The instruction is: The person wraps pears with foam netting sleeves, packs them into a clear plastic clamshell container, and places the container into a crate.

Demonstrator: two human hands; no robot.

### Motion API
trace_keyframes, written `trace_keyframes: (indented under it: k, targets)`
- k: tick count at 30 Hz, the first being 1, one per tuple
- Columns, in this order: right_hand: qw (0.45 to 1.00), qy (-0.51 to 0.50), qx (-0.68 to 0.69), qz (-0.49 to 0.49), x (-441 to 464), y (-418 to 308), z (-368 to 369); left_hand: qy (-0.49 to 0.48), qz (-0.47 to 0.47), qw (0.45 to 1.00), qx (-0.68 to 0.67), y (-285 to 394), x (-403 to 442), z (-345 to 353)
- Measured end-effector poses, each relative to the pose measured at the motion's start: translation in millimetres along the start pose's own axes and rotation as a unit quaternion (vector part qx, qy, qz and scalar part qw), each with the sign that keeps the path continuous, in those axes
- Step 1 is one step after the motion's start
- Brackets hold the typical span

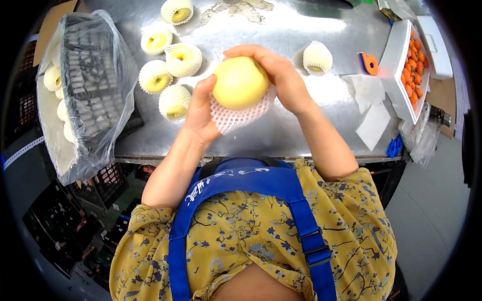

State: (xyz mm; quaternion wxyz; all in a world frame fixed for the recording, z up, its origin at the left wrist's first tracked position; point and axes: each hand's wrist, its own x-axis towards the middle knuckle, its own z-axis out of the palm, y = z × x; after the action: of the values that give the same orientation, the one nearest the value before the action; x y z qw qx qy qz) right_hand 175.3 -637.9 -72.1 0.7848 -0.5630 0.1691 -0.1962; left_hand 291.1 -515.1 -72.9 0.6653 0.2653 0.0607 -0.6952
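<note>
A large yellow fruit (240, 83) is held between my two hands above the metal table. White foam netting (236, 116) wraps its lower part, while the top is bare. My left hand (200, 111) grips the fruit and net from the left, thumb against the fruit's side. Curved over the upper right side is my right hand (281, 75), its fingers behind the fruit and its palm by the net. Several netted yellow fruits (183, 59) stand left of my hands, and one more netted fruit (317, 57) is to the right.
The metal table (281, 138) carries orange tape (370, 64), white sheets (372, 118) and a blue scrap (394, 146). A white box (391, 70) holds small orange fruits (411, 65) at right. At left, a plastic-covered crate (95, 75) stands beside more netted fruits.
</note>
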Motion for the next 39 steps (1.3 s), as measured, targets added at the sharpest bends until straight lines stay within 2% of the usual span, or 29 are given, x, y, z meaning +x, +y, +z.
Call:
trace_keyframes:
  k: [2, 4, 5, 8, 12, 15, 19, 23, 26, 29, 31, 32, 33, 34, 36, 37, 39]
  targets:
    - [0.983, 0.019, 0.162, 0.078, 3, 13, -6, -0.001, -0.010, 0.998, -0.058, -1, -2, -4]
    - [0.936, 0.055, 0.309, 0.157, 2, 40, -13, -0.011, -0.018, 0.995, -0.096, -2, -2, -10]
    - [0.896, 0.060, 0.346, 0.270, -6, 34, -3, -0.020, -0.023, 0.994, -0.104, -3, -2, -14]
    - [0.860, 0.092, 0.387, 0.319, -22, 37, 29, -0.024, -0.043, 0.995, -0.089, -4, -1, -17]
    - [0.837, -0.041, 0.501, 0.216, -22, 75, -8, 0.003, -0.026, 1.000, 0.004, -1, -4, -14]
    - [0.932, 0.001, 0.296, 0.208, -12, 66, -36, -0.007, -0.036, 0.999, -0.030, 4, 1, -15]
    - [0.929, 0.001, 0.296, 0.225, -15, 47, -34, -0.020, -0.057, 0.998, -0.007, 8, 3, -16]
    - [0.888, 0.130, 0.286, 0.337, -19, 34, -1, -0.043, -0.096, 0.994, 0.000, 4, 10, -22]
    - [0.876, 0.077, 0.382, 0.284, -23, 49, -12, -0.058, -0.100, 0.993, -0.012, 2, 12, -19]
    - [0.852, -0.095, 0.484, 0.177, -19, 77, -38, -0.053, -0.086, 0.995, 0.009, 5, 13, -25]
    - [0.960, 0.031, 0.226, 0.163, -16, 65, -40, -0.029, -0.065, 0.996, 0.053, 6, 17, -26]
    - [0.980, 0.093, 0.086, 0.150, -12, 51, -40, -0.007, -0.046, 0.995, 0.087, 9, 17, -21]
    - [0.981, 0.113, -0.100, 0.119, -9, 43, -47, 0.013, -0.026, 0.992, 0.122, 11, 20, -17]
    - [0.967, 0.146, -0.198, 0.072, -6, 37, -46, 0.049, 0.047, 0.972, 0.224, 9, 24, -15]
    - [0.901, 0.205, -0.383, -0.023, -6, 26, -30, 0.121, 0.192, 0.882, 0.413, 1, 33, -15]
    - [0.932, 0.182, -0.311, 0.035, -8, 19, -21, 0.118, 0.264, 0.824, 0.487, -3, 40, -26]
    - [0.936, 0.152, -0.315, -0.050, -15, 19, -8, 0.133, 0.288, 0.844, 0.433, -5, 45, -26]
